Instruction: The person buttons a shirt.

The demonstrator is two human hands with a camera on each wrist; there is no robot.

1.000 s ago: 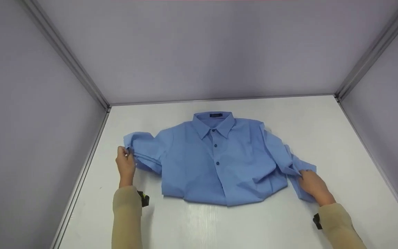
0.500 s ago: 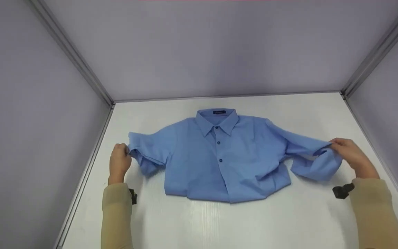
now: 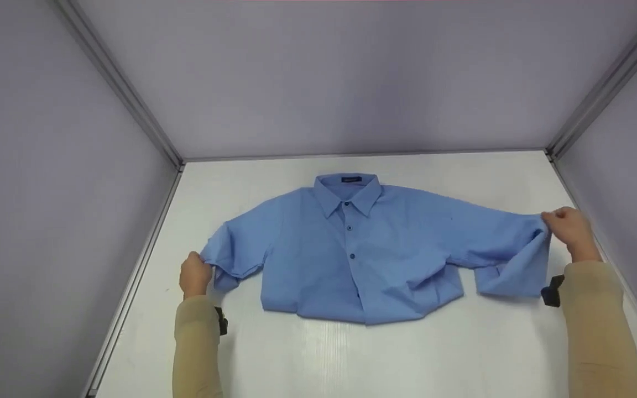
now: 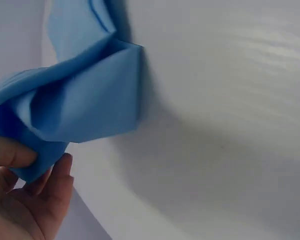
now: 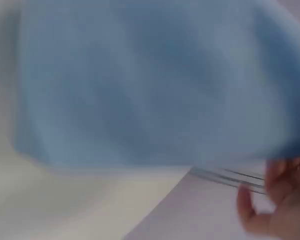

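The blue shirt (image 3: pixel 307 260) lies front up on the white tabletop (image 3: pixel 324 359), collar (image 3: pixel 327 199) toward the back wall (image 3: pixel 363 77), its body much as it was half a second ago. The right-hand sleeve (image 3: pixel 479 232) differs most: then twisted and looped, it now runs out broad with a smooth upper edge, a flap hanging below. The right hand (image 3: pixel 570 229) is slightly higher and pinches that sleeve's outer corner; the left hand (image 3: pixel 194 276) is lower than before, gripping the end of the left-hand sleeve (image 3: pixel 244 243), which slopes down to it. The left wrist view shows cloth between thumb and fingers; the right wrist view is blurred, its hand cut off by the frame. The label (image 3: pixel 351 179) is too small to read, folds hide the sleeves' insides, and both beige cuffs (image 3: pixel 197 342) run out of the picture. The right hand is near the tabletop's right edge; more white surface shows between the left hand and the left edge, and a wide stretch lies below the shirt's lower edge.
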